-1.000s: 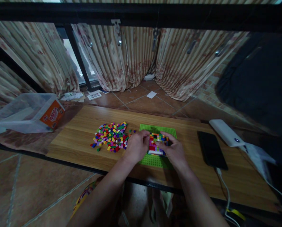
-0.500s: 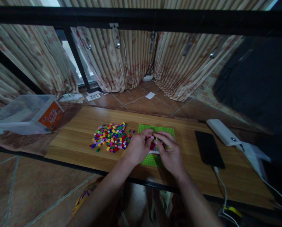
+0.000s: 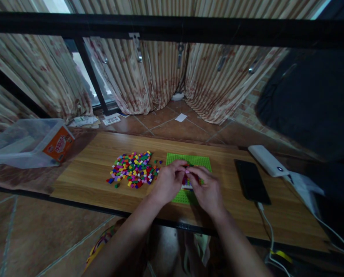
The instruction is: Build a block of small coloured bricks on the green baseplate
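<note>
Left hand [image 3: 167,181]: reaches over the left edge of the green baseplate [image 3: 196,159], fingers bent inward and nearly closed at the tips, seemingly pinching a pink brick [image 3: 186,171]; probably held by fingertips because too small for a whole-hand grip.

Right hand [image 3: 209,190]: comes in from the opposite side, thumb and index finger almost closed, seemingly on the same pink brick, other fingers loosely curled; likely set opposite for fine control.

Pink brick: sits between both sets of fingertips, over the baseplate; mostly covered, so cannot tell exact shape or share of grip.

Build [image 3: 186,187]: lies on the baseplate beneath the hands, largely hidden, showing a white strip at the near side and red just behind.

Baseplate: rests flat on the worktop [image 3: 82,177], between the forearms' reach, presumably for easy access with both hands.

Loose bricks [image 3: 131,169]: spread in a mixed heap left of the baseplate, with a few strays in between; presumably spread thin to keep colours in sight.

Phone [image 3: 252,181]: lies dark-screened on the right, apart from the baseplate, plugged into a white cable [image 3: 271,231]; probably put aside for elbow room.

Power bank [image 3: 266,161]: lies just beyond the phone.

Box [image 3: 27,142]: stands left of the wood-grained worktop, see-through, orange label [image 3: 59,144] on one side.
</note>
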{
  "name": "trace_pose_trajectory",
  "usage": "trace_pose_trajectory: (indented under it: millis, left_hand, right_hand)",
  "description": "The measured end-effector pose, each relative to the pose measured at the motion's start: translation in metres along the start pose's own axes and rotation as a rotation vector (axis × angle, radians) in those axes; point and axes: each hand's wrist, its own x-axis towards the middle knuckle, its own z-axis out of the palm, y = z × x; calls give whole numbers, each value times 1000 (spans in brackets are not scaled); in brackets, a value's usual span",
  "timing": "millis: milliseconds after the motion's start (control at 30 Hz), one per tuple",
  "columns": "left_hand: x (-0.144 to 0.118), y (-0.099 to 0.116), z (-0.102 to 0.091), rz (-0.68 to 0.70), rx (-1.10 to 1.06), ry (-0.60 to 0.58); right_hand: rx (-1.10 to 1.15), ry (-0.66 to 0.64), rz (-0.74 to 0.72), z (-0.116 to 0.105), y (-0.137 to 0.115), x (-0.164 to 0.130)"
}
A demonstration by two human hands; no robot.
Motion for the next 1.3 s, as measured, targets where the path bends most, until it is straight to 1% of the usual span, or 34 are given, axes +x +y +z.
trace_pose_trajectory:
  millis: [133,233,300,367,467,533,600,733,833,900,1033,1167,1300]
  left_hand:
    - [0,1,2,-14,-9,-15]
    - [0,1,3,-15,1,-8]
    - [1,-1,2,-20,45,44]
    - [3,-4,1,-46,130,103]
    - [5,-10,-1,-84,288,141]
    - [7,-12,1,-87,364,149]
    - [8,-12,4,-91,395,151]
    - [13,-12,14,-143,337,127]
    - [17,-15,20,-188,265,94]
    - [19,-17,22,-216,200,70]
    - [21,-21,24,-240,78,56]
    - [22,-24,25,-255,48,53]
    - [23,-23,26,-272,24,68]
  right_hand:
    - [-78,-25,-55,0,1,-1]
    - [-107,-23,-46,-4,2,-1]
    - [-103,15,17,-8,4,0]
    - [-86,74,118,-14,7,0]
    - [-55,122,254,-20,12,-1]
    - [-41,117,296,-21,14,-1]
    - [-32,103,301,-20,14,-2]
    - [-54,79,247,-18,14,-1]
    - [-93,99,174,-17,20,0]
    - [-83,124,168,-16,25,0]
    - [13,140,221,-7,34,-1]
    - [117,148,291,3,40,-2]
    - [260,174,399,9,41,-1]
